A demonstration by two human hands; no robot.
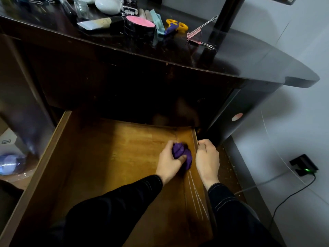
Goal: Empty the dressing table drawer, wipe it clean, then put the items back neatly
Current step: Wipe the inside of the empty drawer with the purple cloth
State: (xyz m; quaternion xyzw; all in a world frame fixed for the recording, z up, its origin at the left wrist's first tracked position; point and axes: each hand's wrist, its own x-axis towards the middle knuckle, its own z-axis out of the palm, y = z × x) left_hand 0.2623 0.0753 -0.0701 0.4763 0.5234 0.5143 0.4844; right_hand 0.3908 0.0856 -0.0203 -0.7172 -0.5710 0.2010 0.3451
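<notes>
A dark, glossy table [231, 57] fills the upper half of the view, seen from above, with a pale wall to its right. Below its top, a wide wooden drawer [53, 148] is pulled far out toward the viewer. Its brown floor is bare apart from a cloth and the hand on it, and shows fine scratches and pale streaks near the right wall. Two arms in dark sleeves reach in from the bottom edge. The left hand [168, 162] is on the drawer floor close to the right wall, fingers and thumb curled around a bunched purple cloth [181, 152], which it holds down against the wood. The right hand [207, 157] is just beside it, its fingers curled over the top edge of the drawer's right wall and gripping it. Small things lie in a cluster on the tabletop. A white oval case [107, 5] lies at the back. In front of it is a round black tin [139, 24] with a pink top, and a pale tube [96, 24] lies to the tin's left. Yellow-handled scissors [178, 25] lie to the tin's right, and a pink binder clip [195, 38] lies farther right again. At the far left, on the floor beside the drawer, lies a clear plastic bottle [10, 164]. At the far right, a black plug [303, 164] with a green light sits low against the wall, a cable trailing from it.
</notes>
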